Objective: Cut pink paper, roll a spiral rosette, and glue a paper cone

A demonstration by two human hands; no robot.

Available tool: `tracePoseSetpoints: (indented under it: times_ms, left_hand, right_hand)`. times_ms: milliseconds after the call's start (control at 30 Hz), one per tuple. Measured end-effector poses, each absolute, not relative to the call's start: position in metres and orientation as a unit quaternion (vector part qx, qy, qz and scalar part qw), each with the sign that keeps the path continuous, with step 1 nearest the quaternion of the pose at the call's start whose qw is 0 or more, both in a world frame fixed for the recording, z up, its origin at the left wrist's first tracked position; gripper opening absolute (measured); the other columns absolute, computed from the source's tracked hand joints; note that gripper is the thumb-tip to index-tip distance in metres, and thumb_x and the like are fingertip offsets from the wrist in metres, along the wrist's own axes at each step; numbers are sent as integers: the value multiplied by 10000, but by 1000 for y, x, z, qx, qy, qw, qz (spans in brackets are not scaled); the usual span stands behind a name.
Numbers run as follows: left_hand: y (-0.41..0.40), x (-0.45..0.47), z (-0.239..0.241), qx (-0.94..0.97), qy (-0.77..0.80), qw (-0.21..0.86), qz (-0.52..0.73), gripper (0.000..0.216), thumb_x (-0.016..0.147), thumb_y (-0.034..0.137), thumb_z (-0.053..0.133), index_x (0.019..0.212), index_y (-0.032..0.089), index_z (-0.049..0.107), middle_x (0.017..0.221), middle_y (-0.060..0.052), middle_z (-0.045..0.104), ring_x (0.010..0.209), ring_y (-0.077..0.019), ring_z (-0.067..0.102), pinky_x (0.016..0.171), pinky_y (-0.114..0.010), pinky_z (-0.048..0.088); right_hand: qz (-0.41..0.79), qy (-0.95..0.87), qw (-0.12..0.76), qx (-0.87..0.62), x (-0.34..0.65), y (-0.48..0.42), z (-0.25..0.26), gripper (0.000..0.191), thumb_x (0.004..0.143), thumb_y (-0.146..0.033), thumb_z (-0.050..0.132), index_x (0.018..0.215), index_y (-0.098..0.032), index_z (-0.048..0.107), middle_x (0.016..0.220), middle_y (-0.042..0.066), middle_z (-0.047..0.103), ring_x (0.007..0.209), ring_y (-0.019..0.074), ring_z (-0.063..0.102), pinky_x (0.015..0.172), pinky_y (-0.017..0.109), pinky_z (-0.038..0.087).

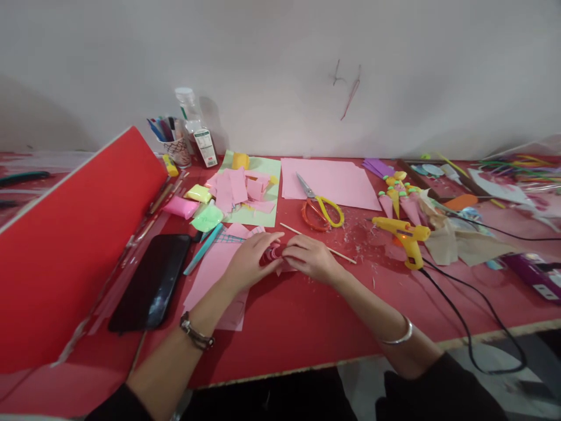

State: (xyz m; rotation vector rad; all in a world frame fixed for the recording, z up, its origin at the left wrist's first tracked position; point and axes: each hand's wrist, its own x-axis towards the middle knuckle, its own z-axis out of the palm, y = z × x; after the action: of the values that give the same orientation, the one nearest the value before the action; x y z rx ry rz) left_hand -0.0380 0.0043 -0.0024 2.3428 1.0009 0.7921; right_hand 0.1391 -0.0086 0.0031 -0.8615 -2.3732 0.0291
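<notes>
My left hand (250,260) and my right hand (313,257) meet over the red table (298,327). Between their fingertips is a curled strip of pink paper (272,252), partly hidden by the fingers. Both hands are closed on it. Beneath my left hand lie pink paper sheets (210,275) and a teal pen-like stick (203,249). Just beyond my right hand a thin wooden stick (344,256) rests on the table, and scissors (323,211) with a red and a yellow handle lie partly on a pink paper stack (337,178).
To the left are a black phone (151,280), a red board (83,245) and a pen cup (175,151). Pink strips (236,188) and clay packets (207,216) lie farther back. On the right are a corded yellow glue gun (405,235) and paper carrots (397,196).
</notes>
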Motion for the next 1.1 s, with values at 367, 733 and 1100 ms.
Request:
tracePoseSetpoints:
  times_ms: [367,733,1100]
  left_hand:
    - [8,-44,1,829,379,214,350,277,752,150,416,1022,141,479,870,-55,586,829,-168,531,764,-315,433]
    - [12,-49,-2,782,428,172,420,171,763,163,404,911,166,490,818,-27,561,781,-153,525,707,-290,445]
    - [11,-47,-5,796,402,165,421,186,749,132,410,906,159,503,808,-22,562,765,-143,526,702,-277,452]
  right_hand:
    - [33,-870,337,-358,146,-6,0,164,809,-163,428,728,-182,570,699,35,556,667,117,508,613,219,424]
    - [27,-846,330,-418,156,0,-2,184,806,-160,414,730,-180,580,715,30,549,674,114,511,615,216,402]
    - [95,-797,316,-505,154,2,-3,24,722,-161,509,737,-163,527,691,12,528,610,103,475,574,205,363]
